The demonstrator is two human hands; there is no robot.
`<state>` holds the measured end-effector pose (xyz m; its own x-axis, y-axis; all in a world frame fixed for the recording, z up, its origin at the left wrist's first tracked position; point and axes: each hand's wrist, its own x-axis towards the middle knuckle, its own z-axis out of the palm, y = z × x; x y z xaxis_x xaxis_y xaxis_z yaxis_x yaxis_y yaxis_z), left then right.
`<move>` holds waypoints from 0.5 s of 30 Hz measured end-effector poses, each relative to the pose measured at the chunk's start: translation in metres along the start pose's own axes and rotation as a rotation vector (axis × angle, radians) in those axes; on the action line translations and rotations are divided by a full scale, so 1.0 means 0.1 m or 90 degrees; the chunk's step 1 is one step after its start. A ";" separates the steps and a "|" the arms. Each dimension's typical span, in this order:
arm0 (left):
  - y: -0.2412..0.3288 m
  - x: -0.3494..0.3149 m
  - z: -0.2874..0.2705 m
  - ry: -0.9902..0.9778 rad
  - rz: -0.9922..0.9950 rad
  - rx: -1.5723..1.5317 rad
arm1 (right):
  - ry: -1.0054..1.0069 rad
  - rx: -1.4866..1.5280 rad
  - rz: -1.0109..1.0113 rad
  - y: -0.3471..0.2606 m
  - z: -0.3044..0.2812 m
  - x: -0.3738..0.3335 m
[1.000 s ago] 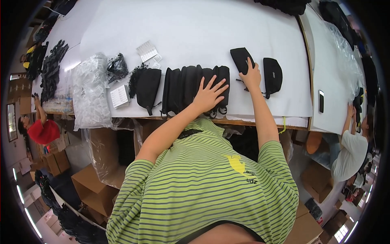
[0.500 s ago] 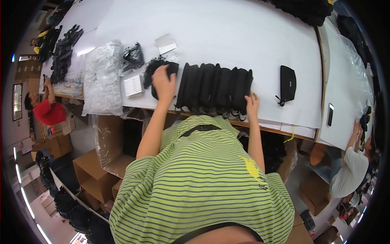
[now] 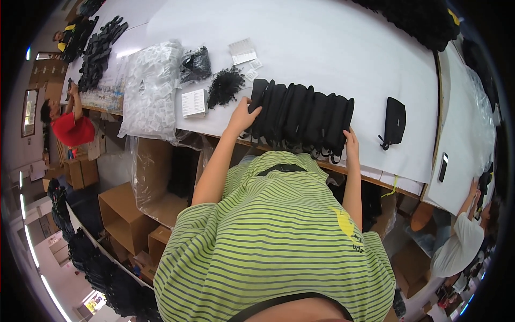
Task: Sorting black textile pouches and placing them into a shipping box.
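Note:
A row of several black zip pouches (image 3: 303,115) stands on edge, pressed side by side, at the near side of the white table. My left hand (image 3: 244,115) grips the pouch at the row's left end, thumb and fingers at its side. Against the right end rests my right hand (image 3: 351,144), its fingers stretched along the last pouch. Small loops hang from the pouches' near ends. A single black pouch (image 3: 394,122) lies flat farther right, apart from the row.
Left of the row are a heap of small black pieces (image 3: 226,86), a white box (image 3: 193,103), a bag of black pieces (image 3: 195,64) and a large clear bag of white pieces (image 3: 150,88). A phone (image 3: 443,167) lies on the right table. Co-workers stand at both sides.
My left hand has brought a separate black pouch rightward against the row's left end, uncovering the black heap. My right hand stays at the right end. The view has shifted slightly.

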<state>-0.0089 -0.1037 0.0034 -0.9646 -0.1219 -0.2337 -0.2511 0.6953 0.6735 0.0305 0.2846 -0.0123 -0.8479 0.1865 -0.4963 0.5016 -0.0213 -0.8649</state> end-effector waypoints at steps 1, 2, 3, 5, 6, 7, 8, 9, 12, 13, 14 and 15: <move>0.05 0.00 0.02 -0.035 -0.040 -0.102 | 0.001 0.025 -0.018 -0.01 0.03 0.00; 0.09 0.01 0.02 -0.040 -0.035 -0.102 | 0.006 0.051 -0.040 -0.03 0.04 -0.01; 0.12 0.01 0.01 -0.037 -0.084 -0.185 | 0.013 0.054 -0.041 -0.04 0.07 -0.01; 0.21 0.03 -0.02 -0.057 -0.140 -0.276 | 0.022 0.043 -0.050 -0.05 0.13 0.00; 0.27 0.04 -0.01 -0.064 -0.138 -0.272 | 0.029 0.047 -0.047 -0.05 0.13 0.00; 0.33 0.04 0.00 -0.075 -0.131 -0.254 | 0.012 0.029 -0.067 -0.05 0.13 0.00; 0.38 0.03 0.01 -0.082 -0.127 -0.235 | -0.009 0.010 -0.085 -0.08 0.16 -0.02; 0.42 0.03 0.02 -0.086 -0.126 -0.231 | -0.019 0.021 -0.053 -0.11 0.16 -0.06; 0.53 0.02 0.09 -0.157 -0.174 -0.285 | -0.039 -0.016 -0.028 -0.19 0.16 -0.15; 0.54 0.01 0.13 -0.177 -0.172 -0.300 | -0.043 -0.005 -0.045 -0.15 0.14 -0.14; 0.54 0.00 0.17 -0.190 -0.172 -0.317 | -0.047 -0.006 -0.045 -0.18 0.14 -0.18; 0.55 -0.01 0.21 -0.175 -0.150 -0.315 | -0.061 0.004 -0.016 -0.22 0.16 -0.23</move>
<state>-0.0197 -0.0501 0.0257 -0.8392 0.0006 -0.5438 -0.5260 0.2531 0.8120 0.0361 0.2651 0.0170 -0.8728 0.0925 -0.4792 0.4792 -0.0241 -0.8774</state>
